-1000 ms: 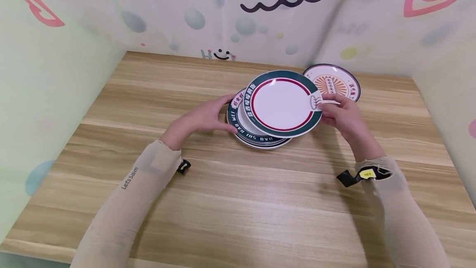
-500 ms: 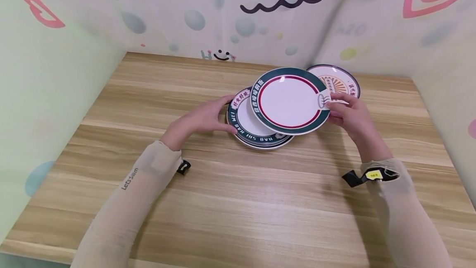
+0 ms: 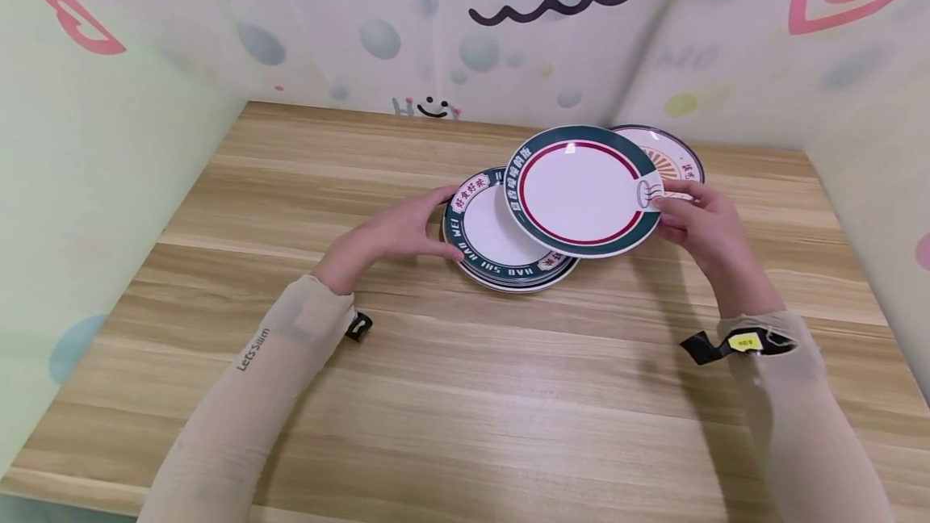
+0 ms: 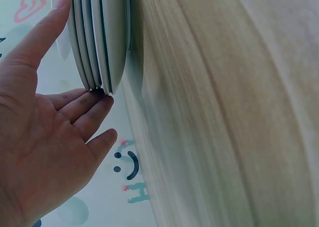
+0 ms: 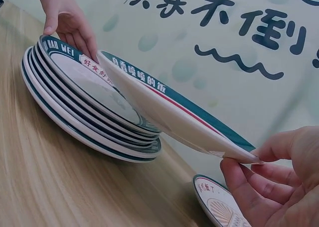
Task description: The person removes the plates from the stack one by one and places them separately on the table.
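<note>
In the head view my right hand (image 3: 701, 226) pinches the right rim of a white plate (image 3: 581, 196) with a green border and red ring. Seen from the right wrist, this plate is tilted, its left edge over the plate stack (image 5: 89, 97), its right edge raised. Several plates make up that stack (image 3: 501, 253), the top one green-rimmed with lettering. At its left side my left hand (image 3: 403, 226) rests with thumb and fingers spread along the rim. In the left wrist view, the left hand (image 4: 55, 122) touches the plate edges (image 4: 94, 48) with its fingertips.
Behind the held plate lies another plate (image 3: 686, 153) with an orange ray pattern, partly hidden, on the wooden table (image 3: 465, 394). A printed wall (image 3: 349, 47) stands along the table's back edge, with side walls at left and right.
My right hand has carried the pinched plate to the right and slightly back, baring more of the stack's top plate and covering more of the orange-patterned one. My left hand stays put.
</note>
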The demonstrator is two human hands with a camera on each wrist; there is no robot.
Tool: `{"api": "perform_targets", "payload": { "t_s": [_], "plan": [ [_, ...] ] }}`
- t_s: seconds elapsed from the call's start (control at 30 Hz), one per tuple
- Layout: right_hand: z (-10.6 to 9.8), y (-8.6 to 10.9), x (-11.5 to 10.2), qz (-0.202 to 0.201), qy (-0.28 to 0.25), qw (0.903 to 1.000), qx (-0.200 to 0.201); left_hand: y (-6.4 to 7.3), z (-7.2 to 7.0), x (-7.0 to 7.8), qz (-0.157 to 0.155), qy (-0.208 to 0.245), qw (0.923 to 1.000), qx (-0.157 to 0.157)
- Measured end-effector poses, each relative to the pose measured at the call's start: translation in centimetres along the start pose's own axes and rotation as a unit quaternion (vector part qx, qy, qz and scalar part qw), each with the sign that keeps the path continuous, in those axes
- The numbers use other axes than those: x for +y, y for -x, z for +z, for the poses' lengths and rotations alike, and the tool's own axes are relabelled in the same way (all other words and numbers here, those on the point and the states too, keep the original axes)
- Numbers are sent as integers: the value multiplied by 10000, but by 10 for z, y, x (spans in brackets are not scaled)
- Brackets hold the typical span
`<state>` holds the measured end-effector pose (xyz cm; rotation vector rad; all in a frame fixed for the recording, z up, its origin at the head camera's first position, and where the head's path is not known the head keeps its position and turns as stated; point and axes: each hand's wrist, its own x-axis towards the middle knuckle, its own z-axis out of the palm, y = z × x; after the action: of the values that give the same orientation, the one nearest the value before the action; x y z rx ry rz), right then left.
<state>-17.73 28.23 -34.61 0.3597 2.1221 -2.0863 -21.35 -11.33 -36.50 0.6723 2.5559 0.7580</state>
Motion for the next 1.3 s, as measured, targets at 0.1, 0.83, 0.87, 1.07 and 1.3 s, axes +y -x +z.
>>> {"api": "perform_targets", "payload": {
  "t_s": [0.1,0.83,0.87,1.07,1.3],
  "plan": [
    [-4,0,-1,-9,-124,9999,41,0,0,-1,-5,-16,10000,3],
    [-39,5,-5,99,-935,9949,376,0,1,-1,-56,-32,10000,-13],
    [-40,5,-5,94,-972,9945,386,0,1,-1,-42,-34,10000,-4],
    [-51,8,-6,67,-1182,9918,476,-1,2,-2,7,-32,10000,24],
    [-62,11,-7,141,-1341,9892,576,0,1,-2,73,33,10000,40]
  ]
}}
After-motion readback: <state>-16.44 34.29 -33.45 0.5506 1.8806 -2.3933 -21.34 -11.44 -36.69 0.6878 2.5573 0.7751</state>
